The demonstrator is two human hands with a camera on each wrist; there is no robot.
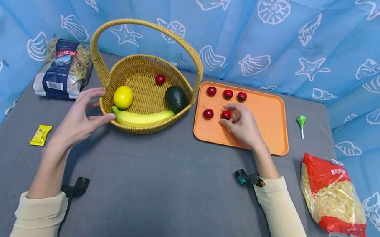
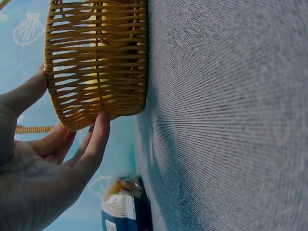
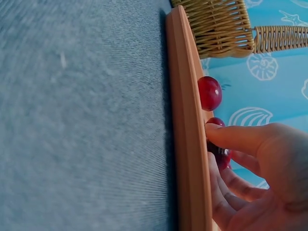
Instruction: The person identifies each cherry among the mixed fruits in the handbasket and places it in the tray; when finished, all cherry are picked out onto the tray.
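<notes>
- Right hand (image 1: 246, 126) pinches a cherry (image 1: 226, 114) on the tray (image 1: 273, 124), frame centre.
- Left hand (image 1: 77, 117), fingers straight, steadies the basket (image 1: 143, 80).
- Done: one cherry in basket.
- Left: five on tray.

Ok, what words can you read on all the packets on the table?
"AGNESI": on the red band of the dark blue pasta bag behind the left hand; its first letter is partly cut off.
Small print on that bag's white labels: too small to read.
Characters on the red-and-clear pasta bag: too blurred to read.
Yellow sachet: print too small to read.
Green lollipop: no text visible.
</notes>
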